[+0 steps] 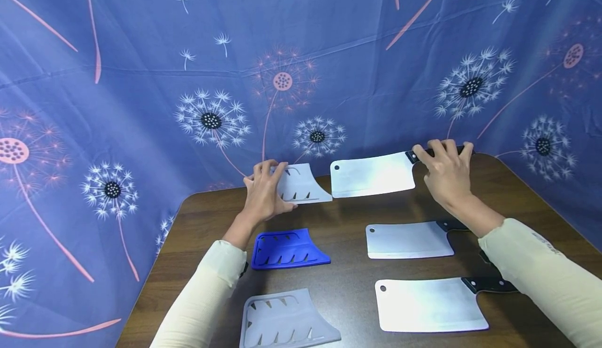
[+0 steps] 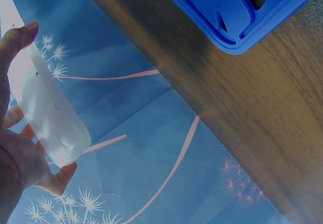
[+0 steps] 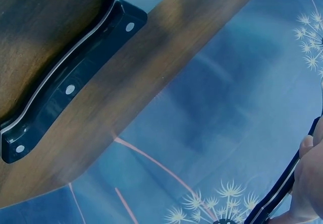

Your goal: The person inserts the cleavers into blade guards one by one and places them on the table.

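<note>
My left hand (image 1: 264, 192) grips a white plastic blade guard (image 1: 303, 185) at its left end, thumb below and fingers above. In the left wrist view the guard (image 2: 55, 115) stands off the table. My right hand (image 1: 447, 173) holds a cleaver (image 1: 373, 175) by its black handle (image 3: 277, 188), the broad blade pointing left. The blade's holed end lies close beside the guard's flared edge; whether they touch I cannot tell. Below them on the table rest a blue blade guard (image 1: 289, 248) and a second cleaver (image 1: 409, 240).
Nearest me lie another pale blade guard (image 1: 287, 319) and a third cleaver (image 1: 430, 305), its handle partly behind my right sleeve. The wooden table (image 1: 350, 285) ends at a blue cloth (image 1: 357, 76) with a dandelion print, just behind the held things.
</note>
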Motion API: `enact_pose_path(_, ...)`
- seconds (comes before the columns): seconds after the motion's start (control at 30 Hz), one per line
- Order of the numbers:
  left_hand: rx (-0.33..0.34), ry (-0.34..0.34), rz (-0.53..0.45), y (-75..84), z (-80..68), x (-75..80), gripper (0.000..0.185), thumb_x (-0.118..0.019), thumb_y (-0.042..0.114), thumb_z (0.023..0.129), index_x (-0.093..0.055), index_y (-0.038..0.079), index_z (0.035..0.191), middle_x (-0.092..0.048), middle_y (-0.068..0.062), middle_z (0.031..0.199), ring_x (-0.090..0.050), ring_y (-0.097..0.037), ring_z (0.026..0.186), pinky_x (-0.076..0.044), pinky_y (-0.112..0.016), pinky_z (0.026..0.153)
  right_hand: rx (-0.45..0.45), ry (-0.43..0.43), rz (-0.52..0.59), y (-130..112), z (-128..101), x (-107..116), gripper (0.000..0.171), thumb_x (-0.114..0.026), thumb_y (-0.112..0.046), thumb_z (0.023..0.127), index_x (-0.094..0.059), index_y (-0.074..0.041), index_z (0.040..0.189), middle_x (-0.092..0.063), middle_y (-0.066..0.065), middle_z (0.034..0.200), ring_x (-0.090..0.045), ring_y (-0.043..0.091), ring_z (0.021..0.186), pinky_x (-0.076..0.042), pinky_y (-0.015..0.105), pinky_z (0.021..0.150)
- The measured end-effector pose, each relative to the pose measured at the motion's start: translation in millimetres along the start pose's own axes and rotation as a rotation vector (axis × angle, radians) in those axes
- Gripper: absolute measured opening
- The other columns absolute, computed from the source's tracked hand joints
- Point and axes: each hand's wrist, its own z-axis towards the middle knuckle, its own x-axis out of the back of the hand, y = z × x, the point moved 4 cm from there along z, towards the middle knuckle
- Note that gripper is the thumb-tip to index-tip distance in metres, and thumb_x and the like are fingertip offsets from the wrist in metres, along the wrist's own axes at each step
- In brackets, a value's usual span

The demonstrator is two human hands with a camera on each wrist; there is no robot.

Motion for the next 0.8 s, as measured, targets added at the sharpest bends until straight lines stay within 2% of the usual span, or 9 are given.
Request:
enact_pose_path(0.2,0.004,0.026,-0.002,-0.5,-0.3,0.7,0.102,-0.092,0.046,0.048,-0.05,0.015,0.136,-0.042,-0.012,0.131,-0.034,-0.037,0.123,-0.033,-0.067,0.079,-0.042,-0.029,0.01,-1.3,-0.1,0.0,0.07,-0.072,0.021,0.06,-0.059,-0.011,0.121,-0.053,0.027,0.113,-0.044,0.049,0.108,-0.02,0.073,0.095)
enact_pose_path(0.37,0.018,0.022,-0.011,0.8,1.3,-0.2,0.102,-0.091,0.048,0.05,-0.048,0.017,0.137,-0.042,-0.012,0.132,-0.034,-0.037,0.123,-0.032,-0.068,0.079,-0.072,-0.041,0.01,-3.0,1.3,1.0,0.069,-0.07,0.021,0.062,-0.059,-0.01,0.122,-0.053,0.027,0.114,-0.044,0.049,0.108,-0.02,0.073,0.096)
enact_pose_path(0.67,0.032,0.015,-0.011,2.3,0.4,-0.9,0.103,-0.092,0.046,0.048,-0.048,0.017,0.137,-0.042,-0.012,0.134,-0.033,-0.037,0.125,-0.03,-0.069,0.083,-0.037,-0.022,0.017,-7.6,4.5,4.4,0.068,-0.067,0.022,0.063,-0.059,-0.01,0.122,-0.053,0.027,0.112,-0.044,0.05,0.107,-0.02,0.074,0.095)
enact_pose_path(0.8,0.019,0.019,0.002,7.9,1.0,-0.1,0.103,-0.092,0.048,0.048,-0.049,0.018,0.137,-0.043,-0.011,0.132,-0.034,-0.036,0.123,-0.032,-0.068,0.081,-0.015,-0.021,0.019,-14.6,1.8,0.8,0.068,-0.069,0.021,0.062,-0.06,-0.01,0.122,-0.054,0.026,0.112,-0.046,0.048,0.104,-0.026,0.069,0.087)
